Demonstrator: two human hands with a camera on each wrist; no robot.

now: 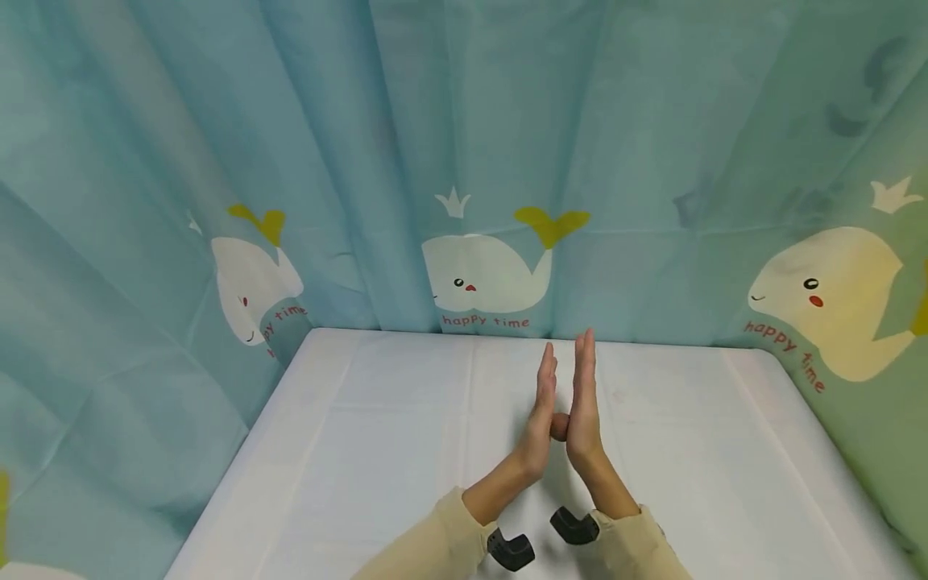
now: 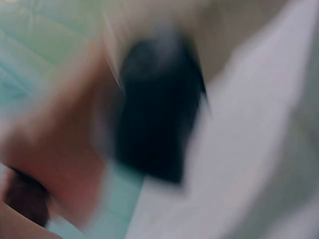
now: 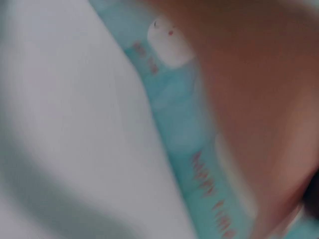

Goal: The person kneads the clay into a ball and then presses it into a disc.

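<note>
A small round brown ball (image 1: 560, 427) sits between the two palms, above the white table. My left hand (image 1: 538, 423) presses on it from the left with fingers straight, pointing up and away. From the other side the palm of my right hand (image 1: 584, 407) meets it, fingers likewise extended. The fingertips of the two hands stand apart. In the left wrist view the ball (image 2: 27, 201) is a dark shape at the lower left. The right wrist view is blurred, with the ball (image 3: 313, 199) only partly showing at its right edge.
The white-covered table (image 1: 391, 451) stretches beneath both hands. A blue-green curtain (image 1: 493, 121) printed with whales hangs behind it and along the sides. Black wrist devices, one by the left sleeve (image 1: 511, 551) and one by the right sleeve (image 1: 574, 527), stand close together.
</note>
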